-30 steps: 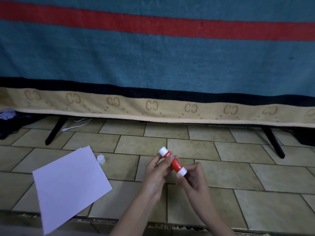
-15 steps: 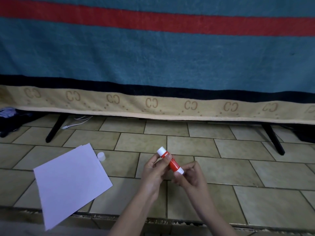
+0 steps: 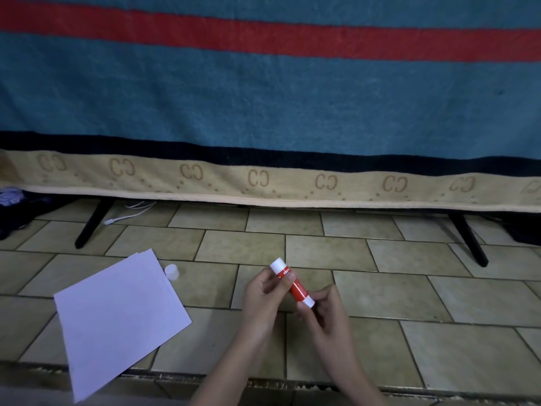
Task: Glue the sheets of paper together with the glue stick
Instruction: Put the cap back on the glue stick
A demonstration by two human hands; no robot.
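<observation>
A red and white glue stick (image 3: 293, 285) is held slanted above the tiled floor, its white upper end pointing up and left. My left hand (image 3: 265, 294) grips its upper half with thumb and fingers. My right hand (image 3: 325, 309) pinches its white lower end. A small stack of white paper sheets (image 3: 120, 317) lies on the floor to the left, its edges slightly fanned at the top corner. A small white cap (image 3: 171, 271) stands on the tiles just beside the stack's upper right edge.
A blue, red and beige blanket (image 3: 263, 112) hangs across the back over a frame with black legs (image 3: 93, 224) (image 3: 470, 240). A white cable (image 3: 128, 213) lies under it. Dark cloth (image 3: 14, 209) sits at far left. A rough floor edge (image 3: 263, 382) runs near me.
Both hands with the glue stick have stayed almost in place, shifting slightly; the fingers have moved a little on the tube. The paper and the cap lie as before.
</observation>
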